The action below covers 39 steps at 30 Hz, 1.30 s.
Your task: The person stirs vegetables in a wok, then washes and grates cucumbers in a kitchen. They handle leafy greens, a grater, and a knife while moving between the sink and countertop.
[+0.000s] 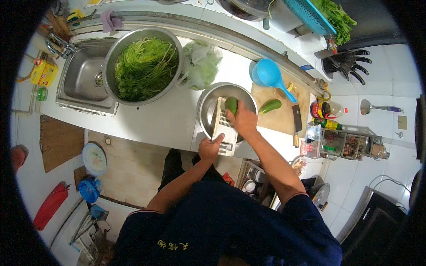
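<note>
A white grater (224,128) leans into a steel bowl (205,103) on the counter. My left hand (210,148) is closed around the grater's lower end, by its handle. A piece of green zucchini (231,105) rests against the upper part of the grater, and my right hand (243,119) grips it from the right side. Another piece of zucchini (270,106) lies on the cutting board (284,120), just right of the bowl. What is at the bottom of the bowl is mostly hidden by the grater and my hand.
A large steel basin (177,73) of leafy greens overlaps the sink (84,80). Beside it lies a plastic bag (204,64) of greens. A blue ladle-shaped scoop (268,73) and a cleaver (297,119) lie on the board. Bottles (326,110) and a rack (350,145) stand at the right.
</note>
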{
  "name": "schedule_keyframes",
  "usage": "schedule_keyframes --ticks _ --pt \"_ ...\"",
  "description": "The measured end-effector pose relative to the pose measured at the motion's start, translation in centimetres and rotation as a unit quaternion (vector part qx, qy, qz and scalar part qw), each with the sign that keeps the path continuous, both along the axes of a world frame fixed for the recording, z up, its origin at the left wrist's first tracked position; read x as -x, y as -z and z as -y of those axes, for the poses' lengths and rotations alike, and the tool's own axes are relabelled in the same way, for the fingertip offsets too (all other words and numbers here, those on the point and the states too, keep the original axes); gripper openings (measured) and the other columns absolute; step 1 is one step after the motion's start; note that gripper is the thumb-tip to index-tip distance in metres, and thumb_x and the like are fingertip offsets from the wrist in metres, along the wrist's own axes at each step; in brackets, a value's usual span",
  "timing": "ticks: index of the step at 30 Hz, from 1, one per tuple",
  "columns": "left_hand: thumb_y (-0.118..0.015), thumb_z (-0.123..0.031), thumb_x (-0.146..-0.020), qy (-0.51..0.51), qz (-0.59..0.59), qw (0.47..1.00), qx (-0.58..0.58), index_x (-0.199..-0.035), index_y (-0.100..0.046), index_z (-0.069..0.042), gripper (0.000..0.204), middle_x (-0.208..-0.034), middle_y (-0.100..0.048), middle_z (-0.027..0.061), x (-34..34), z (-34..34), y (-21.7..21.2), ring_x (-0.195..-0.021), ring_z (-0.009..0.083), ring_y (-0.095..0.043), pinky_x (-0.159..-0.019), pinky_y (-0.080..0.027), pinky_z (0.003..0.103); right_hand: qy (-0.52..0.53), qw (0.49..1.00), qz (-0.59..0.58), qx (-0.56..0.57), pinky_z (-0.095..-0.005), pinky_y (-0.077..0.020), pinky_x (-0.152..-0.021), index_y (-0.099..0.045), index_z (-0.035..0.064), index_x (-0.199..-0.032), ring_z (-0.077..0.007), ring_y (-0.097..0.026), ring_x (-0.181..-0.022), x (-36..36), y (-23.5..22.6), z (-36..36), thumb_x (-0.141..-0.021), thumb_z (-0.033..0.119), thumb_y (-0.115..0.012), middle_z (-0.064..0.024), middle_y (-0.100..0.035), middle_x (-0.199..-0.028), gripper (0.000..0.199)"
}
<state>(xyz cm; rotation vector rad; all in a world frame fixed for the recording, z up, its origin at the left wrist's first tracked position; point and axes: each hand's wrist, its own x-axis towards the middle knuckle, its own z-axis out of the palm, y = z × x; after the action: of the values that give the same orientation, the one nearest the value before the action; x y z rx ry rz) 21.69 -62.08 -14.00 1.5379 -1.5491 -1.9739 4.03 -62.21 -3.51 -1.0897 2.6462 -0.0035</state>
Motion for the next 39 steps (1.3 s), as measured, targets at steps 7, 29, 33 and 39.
schedule_keyframes --ticks 7,29,33,39 --pt "-0.079 -0.047 -0.084 0.002 -0.026 0.999 0.046 -0.093 -0.077 -0.001 0.047 -0.080 -0.074 0.0177 -0.2 0.3 -1.0 -0.076 0.0332 -0.073 -0.071 -0.054 0.041 -0.041 0.998 -0.019 -0.050 -0.0488 -0.0548 -0.058 -0.046 -0.0003 -0.137 -0.0374 -0.071 -0.068 -3.2 0.6 -3.2 -0.094 0.056 -0.060 -0.0202 -0.071 -0.078 0.072" --pt "-0.075 -0.050 -0.085 0.047 0.030 0.998 0.016 -0.103 -0.076 -0.003 0.051 -0.093 -0.076 0.0168 -0.1 0.8 -2.7 -0.089 0.0356 -0.073 -0.080 -0.054 0.043 0.184 0.963 0.154 0.118 -0.0376 -0.0489 -0.049 -0.058 0.0061 -0.110 -0.0229 -0.066 -0.061 2.6 2.6 -1.6 -0.097 0.056 -0.055 -0.0119 -0.068 -0.074 0.052" --pt "-0.074 -0.049 -0.085 0.049 0.039 0.998 -0.004 -0.105 -0.076 -0.003 0.049 -0.096 -0.076 0.0168 0.1 0.7 -2.8 -0.092 0.0350 -0.073 -0.083 -0.053 0.043 0.448 0.634 0.576 0.258 -0.0251 -0.0398 -0.043 -0.059 0.0065 -0.112 -0.0141 -0.059 -0.059 0.7 -2.6 -6.2 -0.101 0.051 -0.054 -0.0075 -0.064 -0.080 0.046" --pt "-0.072 -0.052 -0.086 0.090 0.092 0.992 0.010 -0.109 -0.075 -0.003 0.054 -0.100 -0.076 0.0187 0.2 1.4 -3.8 -0.098 0.0358 -0.072 -0.086 -0.053 0.044 0.417 0.691 0.542 0.232 -0.0230 -0.0431 -0.047 -0.058 0.0049 -0.119 -0.0144 -0.060 -0.061 -1.6 -2.8 -9.1 -0.099 0.048 -0.059 -0.0056 -0.063 -0.087 0.047"
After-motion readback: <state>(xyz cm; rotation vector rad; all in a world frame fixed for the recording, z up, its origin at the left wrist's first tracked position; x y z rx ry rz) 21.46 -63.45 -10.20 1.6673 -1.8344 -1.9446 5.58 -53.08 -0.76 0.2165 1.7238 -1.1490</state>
